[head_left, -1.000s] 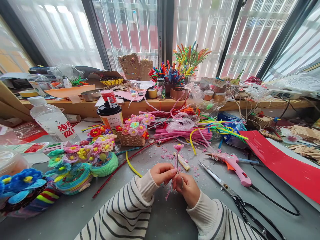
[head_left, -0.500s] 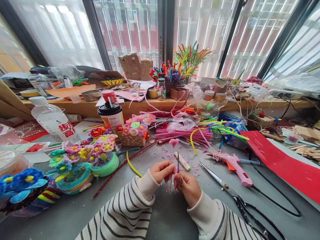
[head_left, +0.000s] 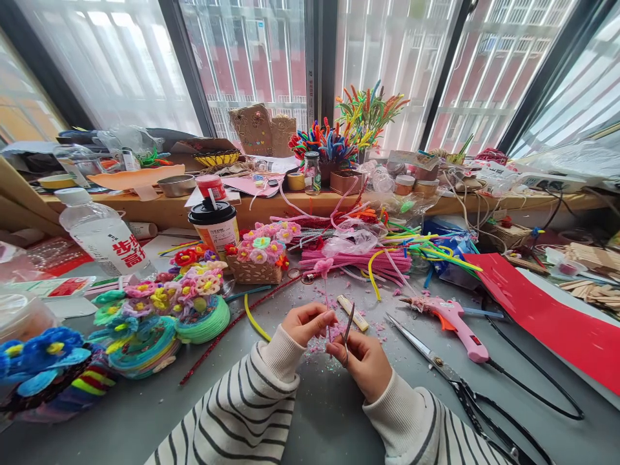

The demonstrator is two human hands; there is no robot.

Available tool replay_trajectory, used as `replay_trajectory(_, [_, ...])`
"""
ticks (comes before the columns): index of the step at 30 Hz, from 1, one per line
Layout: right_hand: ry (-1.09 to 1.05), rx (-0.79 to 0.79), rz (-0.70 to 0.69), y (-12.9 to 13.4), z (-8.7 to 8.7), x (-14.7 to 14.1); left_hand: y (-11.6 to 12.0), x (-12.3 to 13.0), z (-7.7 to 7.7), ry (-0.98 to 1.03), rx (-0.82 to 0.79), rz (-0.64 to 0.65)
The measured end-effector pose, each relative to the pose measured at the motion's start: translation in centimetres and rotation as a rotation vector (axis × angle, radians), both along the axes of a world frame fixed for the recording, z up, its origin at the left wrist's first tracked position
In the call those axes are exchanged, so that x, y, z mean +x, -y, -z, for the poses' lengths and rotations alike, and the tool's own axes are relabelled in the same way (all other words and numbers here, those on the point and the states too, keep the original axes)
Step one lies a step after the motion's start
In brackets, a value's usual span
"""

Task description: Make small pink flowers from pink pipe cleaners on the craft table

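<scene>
Between the fingertips of my left hand (head_left: 307, 324) is the thin stem of a pink fuzzy flower piece (head_left: 323, 266), whose head stands above the fingers. My right hand (head_left: 363, 363), close beside it, is closed on small scissors (head_left: 349, 323) with the blades pointing up. The lower end of the stem passes between the two hands. Pink fluff bits (head_left: 382, 321) lie scattered on the grey table (head_left: 324, 420). Just behind my right hand lies a cream-coloured stick (head_left: 352, 312) with print on it.
Large scissors (head_left: 438, 363) and a pink glue gun (head_left: 458, 323) with a cable lie on the right, near red sheets (head_left: 542, 310). Fuzzy flower baskets (head_left: 203, 316), a lidded cup (head_left: 214, 226) and a bottle (head_left: 101, 232) stand left. Pink pipe cleaners (head_left: 334, 258) are heaped behind.
The pink flower head has moved left and slightly up, along with my left hand. The small scissors have tilted to the right, and my right thumb has shifted left.
</scene>
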State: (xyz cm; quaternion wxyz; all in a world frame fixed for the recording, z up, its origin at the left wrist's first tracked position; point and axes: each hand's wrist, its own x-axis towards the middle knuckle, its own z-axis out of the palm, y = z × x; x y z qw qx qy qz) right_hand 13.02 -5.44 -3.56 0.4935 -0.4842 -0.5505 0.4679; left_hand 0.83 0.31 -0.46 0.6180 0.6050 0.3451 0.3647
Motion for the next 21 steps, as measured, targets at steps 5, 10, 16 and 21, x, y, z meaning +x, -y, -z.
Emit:
replay_trajectory(5, [-0.046,-0.015,0.001,0.08,-0.31,0.03,-0.33,-0.06,0.22,0.210,-0.167,-0.112])
replay_trajectory(10, [-0.052,-0.010,0.010,-0.03,-0.41,0.14,-0.58,-0.13,0.29,0.283,-0.231,-0.226])
replay_trajectory(16, [0.019,0.044,-0.126,0.30,0.27,-0.29,-0.87,-0.28,0.46,0.237,-0.189,-0.255])
replay_trajectory(21, [0.190,0.090,-0.232,0.75,-0.09,-0.64,-0.63,-0.10,0.33,0.248,-0.182,-0.272])
